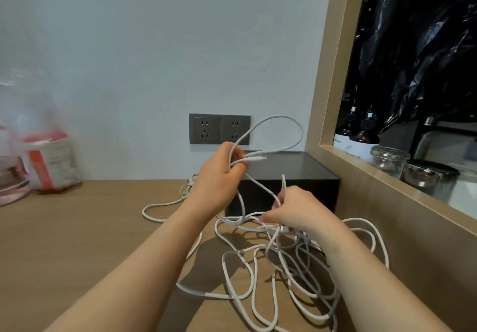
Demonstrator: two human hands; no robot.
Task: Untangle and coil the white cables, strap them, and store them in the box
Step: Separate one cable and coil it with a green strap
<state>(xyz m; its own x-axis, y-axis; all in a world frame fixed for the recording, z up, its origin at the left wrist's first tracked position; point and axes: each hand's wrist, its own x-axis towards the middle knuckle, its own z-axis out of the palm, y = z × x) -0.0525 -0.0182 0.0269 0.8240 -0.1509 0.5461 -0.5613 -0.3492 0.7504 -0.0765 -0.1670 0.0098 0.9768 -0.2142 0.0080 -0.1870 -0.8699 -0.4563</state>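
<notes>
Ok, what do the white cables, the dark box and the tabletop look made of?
The white cables have a matte, faintly textured jacket, likely braided fabric. The dark box is smooth with slight sheen on top: plastic or coated card, cannot tell. The tabletop is matte wood-grain, probably laminate or veneer.

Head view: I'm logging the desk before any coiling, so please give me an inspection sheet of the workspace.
Surface: wooden desk against a pale wall.
Job's things: white cables tangled, uncoiled; black box behind them; no strap seen.
Clutter: plastic bag at far left.
Hands: left hand holds up a cable loop; right hand pinches a strand.
Cables: loose loops spread over desk.
Surroundings: wall sockets, empty; bottles and glass jars on right ledge.
</notes>
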